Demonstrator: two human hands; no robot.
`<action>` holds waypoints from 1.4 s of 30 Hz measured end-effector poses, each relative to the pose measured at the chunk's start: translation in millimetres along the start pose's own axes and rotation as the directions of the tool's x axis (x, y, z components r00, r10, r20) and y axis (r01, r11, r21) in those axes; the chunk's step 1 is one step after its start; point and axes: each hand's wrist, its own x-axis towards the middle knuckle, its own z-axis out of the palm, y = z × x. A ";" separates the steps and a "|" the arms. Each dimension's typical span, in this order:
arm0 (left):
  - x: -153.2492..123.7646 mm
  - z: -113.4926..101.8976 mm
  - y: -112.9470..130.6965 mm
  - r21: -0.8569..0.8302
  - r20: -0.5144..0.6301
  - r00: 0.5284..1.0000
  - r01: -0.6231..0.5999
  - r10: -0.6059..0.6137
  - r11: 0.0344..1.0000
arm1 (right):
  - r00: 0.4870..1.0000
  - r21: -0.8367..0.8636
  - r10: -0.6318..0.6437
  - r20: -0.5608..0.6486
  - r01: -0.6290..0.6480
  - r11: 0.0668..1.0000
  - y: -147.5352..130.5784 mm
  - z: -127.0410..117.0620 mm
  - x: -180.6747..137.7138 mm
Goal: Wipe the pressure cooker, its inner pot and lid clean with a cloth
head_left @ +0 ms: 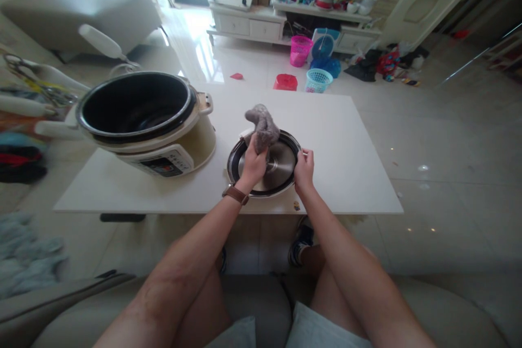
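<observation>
Over the white desk (346, 185), the right hand (304, 171) curls its fingers onto the rim of a round pressure-cooker lid (282, 160), shiny steel ringed in black; the left hand (253, 166) clutches a fluffy grey cloth (264, 126) against it. Beyond, a pink basket (300, 51) stands on the floor (261, 46).

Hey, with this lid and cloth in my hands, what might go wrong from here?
The lid is near the front edge of the table, so it might slip off if the right hand loosens on its rim. The cooker stands open on the left, so bits from the cloth in the left hand might drop inside.
</observation>
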 end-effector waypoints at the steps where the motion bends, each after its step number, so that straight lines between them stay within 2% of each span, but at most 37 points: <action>1: -3.6 6.3 1.2 0.050 0.099 0.995 0.002 -0.007 0.999 | 1.000 0.012 -0.007 0.012 0.007 1.000 0.5 0.8 -1.5; 4: -15.1 20.6 6.5 0.269 0.385 0.920 -0.033 -0.076 0.963 | 0.999 0.079 -0.026 0.046 0.023 0.997 2.5 2.3 -4.8; 7: -23.0 22.3 10.8 0.474 0.524 0.836 -0.130 -0.160 0.871 | 0.999 0.123 -0.008 0.050 0.001 0.992 5.8 1.6 -3.9; 10: -23.2 11.6 10.3 0.597 0.551 0.810 -0.218 -0.198 0.772 | 1.000 0.099 0.030 -0.002 -0.030 0.995 10.1 0.1 0.3; 12: -19.6 1.5 7.8 0.670 0.534 0.816 -0.249 -0.222 0.699 | 0.998 0.073 0.047 -0.038 -0.044 0.996 12.0 -0.1 2.5; 15: -13.8 -11.3 5.1 0.752 0.482 0.837 -0.244 -0.259 0.613 | 0.998 0.056 0.042 -0.041 -0.039 0.998 11.8 1.1 2.7; 17: -11.9 -16.7 5.8 0.784 0.465 0.834 -0.234 -0.295 0.575 | 0.999 0.066 0.036 -0.039 -0.033 0.997 10.3 2.3 1.9; 22: -11.0 -28.2 16.7 0.799 0.512 0.769 -0.264 -0.382 0.540 | 0.991 0.120 0.121 -0.055 -0.113 0.986 9.2 3.2 2.3; 29: -6.0 -56.4 41.4 0.725 0.635 0.658 -0.326 -0.405 0.606 | 0.991 0.083 0.080 -0.107 -0.072 0.994 6.1 1.6 -0.9; 32: -5.3 -62.8 48.0 0.717 0.628 0.656 -0.280 -0.418 0.638 | 0.990 0.073 0.068 -0.125 -0.059 0.996 3.9 1.4 -1.6; 34: -5.6 -61.5 49.3 0.668 0.652 0.640 -0.233 -0.405 0.707 | 0.991 0.076 0.073 -0.112 -0.065 0.995 4.4 0.4 -0.5; 37: -7.2 -51.6 45.5 0.482 0.736 0.601 -0.141 -0.312 0.865 | 0.994 0.088 0.073 -0.076 -0.066 0.994 7.5 -2.2 2.1; 39: -8.8 -42.1 39.4 0.321 0.767 0.603 -0.067 -0.219 0.945 | 0.996 0.109 0.074 -0.051 -0.068 0.992 9.8 -3.9 3.1; 42: -10.4 -29.2 29.0 0.159 0.751 0.644 0.037 -0.146 0.987 | 0.996 0.156 0.089 -0.025 -0.084 0.984 11.9 -4.9 2.8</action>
